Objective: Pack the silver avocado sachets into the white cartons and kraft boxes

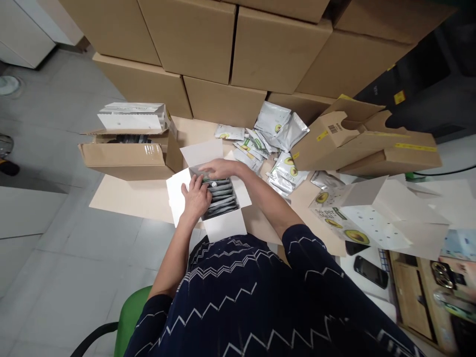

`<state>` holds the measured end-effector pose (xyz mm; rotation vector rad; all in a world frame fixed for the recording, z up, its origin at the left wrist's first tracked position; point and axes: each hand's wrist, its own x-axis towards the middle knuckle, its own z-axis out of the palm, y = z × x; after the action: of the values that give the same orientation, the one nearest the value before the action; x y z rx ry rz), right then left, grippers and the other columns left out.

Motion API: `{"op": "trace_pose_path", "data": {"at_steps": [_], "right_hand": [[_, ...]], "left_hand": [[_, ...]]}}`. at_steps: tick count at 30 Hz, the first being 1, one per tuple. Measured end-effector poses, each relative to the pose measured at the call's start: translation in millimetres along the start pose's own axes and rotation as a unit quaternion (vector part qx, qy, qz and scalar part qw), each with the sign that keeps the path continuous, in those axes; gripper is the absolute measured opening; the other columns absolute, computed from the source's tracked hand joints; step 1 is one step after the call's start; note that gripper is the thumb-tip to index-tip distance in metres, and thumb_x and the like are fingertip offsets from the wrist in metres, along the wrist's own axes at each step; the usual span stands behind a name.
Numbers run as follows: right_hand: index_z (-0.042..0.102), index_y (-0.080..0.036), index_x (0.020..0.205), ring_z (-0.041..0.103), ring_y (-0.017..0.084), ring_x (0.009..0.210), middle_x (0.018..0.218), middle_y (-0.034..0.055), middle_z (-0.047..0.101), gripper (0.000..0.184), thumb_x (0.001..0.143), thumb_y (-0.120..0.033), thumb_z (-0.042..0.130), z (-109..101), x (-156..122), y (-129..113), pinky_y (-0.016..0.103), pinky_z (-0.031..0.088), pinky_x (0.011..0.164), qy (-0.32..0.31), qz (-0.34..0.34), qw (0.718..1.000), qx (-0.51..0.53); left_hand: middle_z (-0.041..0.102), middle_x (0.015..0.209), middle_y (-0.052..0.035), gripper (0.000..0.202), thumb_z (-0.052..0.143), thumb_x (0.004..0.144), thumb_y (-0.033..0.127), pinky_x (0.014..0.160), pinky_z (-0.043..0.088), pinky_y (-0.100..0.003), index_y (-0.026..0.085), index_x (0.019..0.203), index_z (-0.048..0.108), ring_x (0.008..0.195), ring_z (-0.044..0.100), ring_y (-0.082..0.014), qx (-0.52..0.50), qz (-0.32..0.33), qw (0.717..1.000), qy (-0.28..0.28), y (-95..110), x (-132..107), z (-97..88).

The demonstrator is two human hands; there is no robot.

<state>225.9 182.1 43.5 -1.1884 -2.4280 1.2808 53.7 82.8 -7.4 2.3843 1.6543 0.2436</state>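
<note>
The open white carton (225,227) stood on the desk (130,198), a sachet row (223,201) inside. Left hand (197,197) and right hand (218,169) were at the row's far end, grip indeterminable. Arranging appeared in hand; the next move called for even alignment.

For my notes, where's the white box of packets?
In the head view, the white box sits just left of centre, open carton to its left, loose packets right.
</note>
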Motion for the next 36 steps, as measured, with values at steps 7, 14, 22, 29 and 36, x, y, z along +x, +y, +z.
{"op": "trace_pose_path", "data": {"at_steps": [7,14,22,29,36], "right_hand": [[0.063,-0.017,0.123,0.069,0.015,0.078,0.099,0.0084,0.074,0.038,0.097,-0.037,0.046,-24,-138,64,0.030,0.055,0.078,0.391,0.244,0.879,0.125],[0.051,-0.016,0.145,0.056,0.031,0.126,0.139,0.0204,0.057,0.057,0.095,-0.044,0.056,56,-210,119,0.039,0.045,0.100,0.158,0.565,0.809,-0.040],[0.046,-0.030,0.148,0.042,0.041,0.130,0.148,0.0201,0.042,0.049,0.099,-0.034,0.046,135,-167,102,0.050,0.048,0.090,0.139,0.585,0.793,-0.096],[0.058,-0.020,0.133,0.053,0.038,0.121,0.132,0.0236,0.054,0.042,0.093,-0.016,0.048,113,-170,90,0.047,0.048,0.090,0.097,0.546,0.820,-0.144],[0.053,-0.022,0.127,0.066,0.026,0.090,0.101,0.0112,0.069,0.040,0.089,-0.017,0.042,35,-210,54,0.038,0.050,0.080,0.287,0.465,0.830,-0.114]], "left_hand": [[0.049,0.151,-0.0136,0.036,0.039,0.094,0.023,0.114,0.019,-0.069,0.021,0.112,0.069,0.146,0.034,-0.0347,-0.011,0.002,1.000,0.014,0,-2,2.4],[0.049,0.152,-0.0136,0.037,0.038,0.094,0.023,0.114,0.018,-0.069,0.020,0.114,0.069,0.146,0.033,-0.0353,-0.014,0.005,1.000,0.015,0,-2,3.4],[0.049,0.152,-0.0123,0.035,0.040,0.094,0.024,0.114,0.019,-0.069,0.022,0.114,0.069,0.146,0.034,-0.0344,-0.002,0.001,1.000,0.012,0,-2,4.7],[0.055,0.145,-0.0125,0.035,0.039,0.093,0.022,0.114,0.018,-0.070,0.022,0.110,0.070,0.144,0.036,-0.0345,-0.023,-0.006,1.000,0.016,0,-2,5.3],[0.059,0.141,-0.0121,0.034,0.040,0.093,0.021,0.114,0.018,-0.069,0.022,0.110,0.069,0.143,0.038,-0.0341,-0.034,-0.009,0.999,0.021,0,-2,4.4]]}}
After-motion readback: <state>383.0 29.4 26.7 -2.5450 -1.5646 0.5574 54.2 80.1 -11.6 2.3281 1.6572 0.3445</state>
